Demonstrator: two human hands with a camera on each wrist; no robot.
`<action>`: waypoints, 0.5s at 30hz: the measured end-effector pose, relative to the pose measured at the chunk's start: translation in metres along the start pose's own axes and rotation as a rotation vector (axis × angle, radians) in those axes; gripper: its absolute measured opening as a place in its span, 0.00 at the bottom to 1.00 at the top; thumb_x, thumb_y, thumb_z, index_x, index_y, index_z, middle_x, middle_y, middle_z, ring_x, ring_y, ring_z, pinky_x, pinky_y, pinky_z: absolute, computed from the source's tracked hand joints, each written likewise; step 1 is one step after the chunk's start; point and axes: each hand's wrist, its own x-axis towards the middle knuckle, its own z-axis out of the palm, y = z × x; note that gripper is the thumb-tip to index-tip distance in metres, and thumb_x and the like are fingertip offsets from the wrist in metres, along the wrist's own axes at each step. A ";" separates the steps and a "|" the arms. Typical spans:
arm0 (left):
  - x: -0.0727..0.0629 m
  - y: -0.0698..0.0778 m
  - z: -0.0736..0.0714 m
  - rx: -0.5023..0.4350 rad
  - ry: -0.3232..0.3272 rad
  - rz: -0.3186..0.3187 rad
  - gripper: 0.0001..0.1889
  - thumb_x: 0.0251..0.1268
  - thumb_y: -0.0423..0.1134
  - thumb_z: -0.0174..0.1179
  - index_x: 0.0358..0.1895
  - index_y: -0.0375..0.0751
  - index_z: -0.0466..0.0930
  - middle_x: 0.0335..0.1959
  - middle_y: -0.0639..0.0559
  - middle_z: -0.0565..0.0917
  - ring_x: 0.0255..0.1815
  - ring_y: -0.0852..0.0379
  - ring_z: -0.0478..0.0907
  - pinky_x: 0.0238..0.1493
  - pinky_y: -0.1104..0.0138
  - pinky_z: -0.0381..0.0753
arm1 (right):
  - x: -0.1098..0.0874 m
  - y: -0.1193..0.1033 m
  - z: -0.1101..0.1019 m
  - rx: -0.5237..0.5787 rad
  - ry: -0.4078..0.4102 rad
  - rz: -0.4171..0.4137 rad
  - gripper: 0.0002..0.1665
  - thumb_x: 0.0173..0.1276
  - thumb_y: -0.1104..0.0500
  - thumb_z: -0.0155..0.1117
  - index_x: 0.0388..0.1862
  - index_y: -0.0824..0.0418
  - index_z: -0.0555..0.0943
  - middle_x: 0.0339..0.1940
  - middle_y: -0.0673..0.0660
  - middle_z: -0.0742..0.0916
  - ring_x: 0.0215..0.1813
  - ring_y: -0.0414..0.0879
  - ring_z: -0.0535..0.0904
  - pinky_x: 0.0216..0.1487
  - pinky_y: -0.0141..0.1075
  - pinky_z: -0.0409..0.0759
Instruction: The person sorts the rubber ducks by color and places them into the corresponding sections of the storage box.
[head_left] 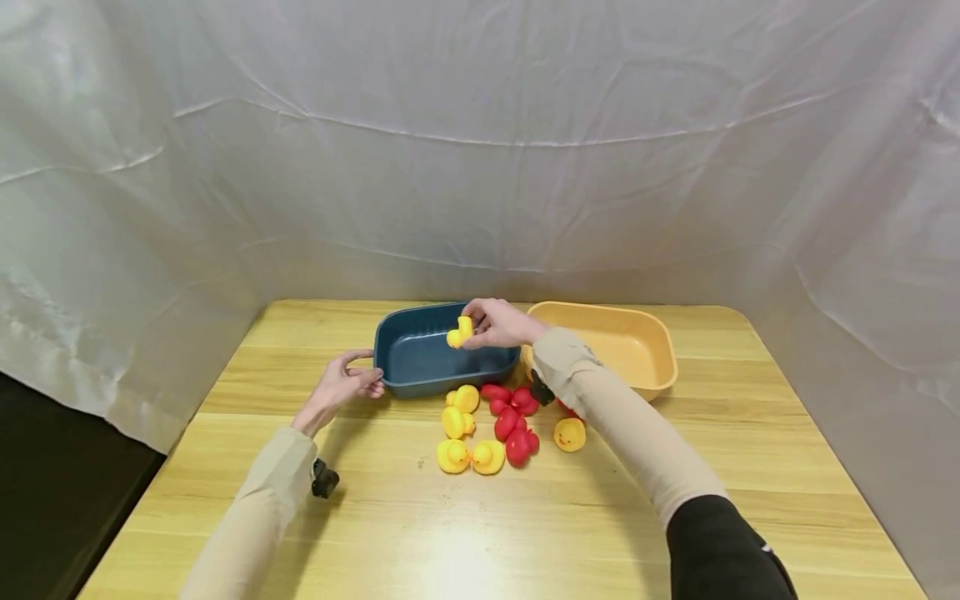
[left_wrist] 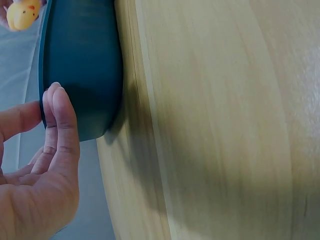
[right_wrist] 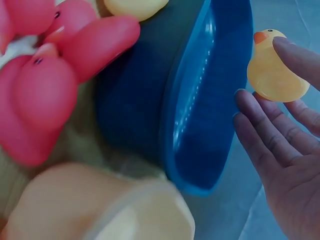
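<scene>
One yellow duck is hanging in the right hand's pinch above the blue basin
The right thumb and fingers are closing on the duck's body; the left hand is gripping the basin's left end at the rim, with fingertips pressing on the outer wall. Loose yellow ducks and red ducks are lying on the wooden table on the near side of the basin. An orange basin is standing to the right, partly hidden by the right sleeve. A pale curtain is hanging behind
</scene>
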 end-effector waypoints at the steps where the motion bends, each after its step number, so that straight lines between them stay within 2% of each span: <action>1: 0.000 0.001 0.000 0.000 0.001 -0.001 0.34 0.73 0.29 0.56 0.75 0.22 0.50 0.32 0.48 0.89 0.30 0.61 0.87 0.45 0.62 0.90 | 0.003 -0.001 0.002 -0.001 -0.001 0.004 0.31 0.65 0.57 0.73 0.63 0.69 0.74 0.53 0.65 0.84 0.52 0.54 0.83 0.61 0.40 0.85; 15: -0.001 0.001 -0.001 0.007 0.015 -0.013 0.34 0.73 0.29 0.55 0.75 0.23 0.51 0.31 0.49 0.89 0.29 0.62 0.86 0.43 0.65 0.90 | 0.039 -0.021 0.027 -0.005 -0.037 0.042 0.33 0.65 0.53 0.74 0.63 0.66 0.74 0.54 0.63 0.84 0.51 0.50 0.81 0.60 0.37 0.83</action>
